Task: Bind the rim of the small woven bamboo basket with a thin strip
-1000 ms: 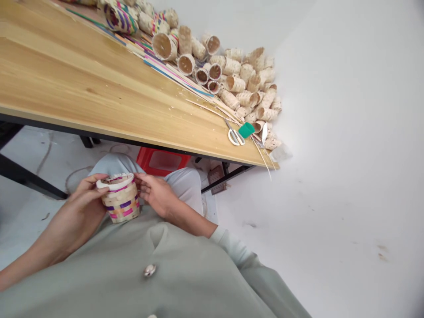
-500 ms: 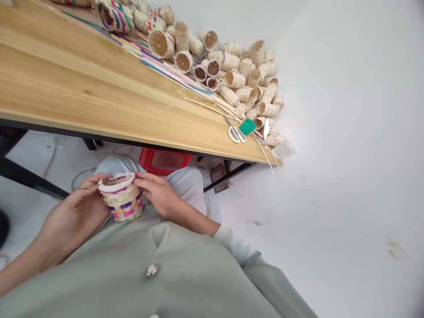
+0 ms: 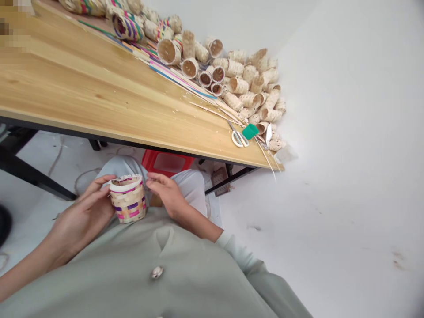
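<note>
The left hand pinches the left rim of the woven basket, grip narrowed between thumb and fingers. The basket is upright between the hands; its wall appears fully woven, with a white band along the near rim. Whether the rim is finished cannot be determined. Inner wall shows; bottom is hidden. The right hand is just beside the basket's right rim, fingers bent; its hold cannot be determined. Beyond the basket, the bench carries hollow woven cylinders, then, farther right, scissors.

Head-worn view, forward and down
</note>
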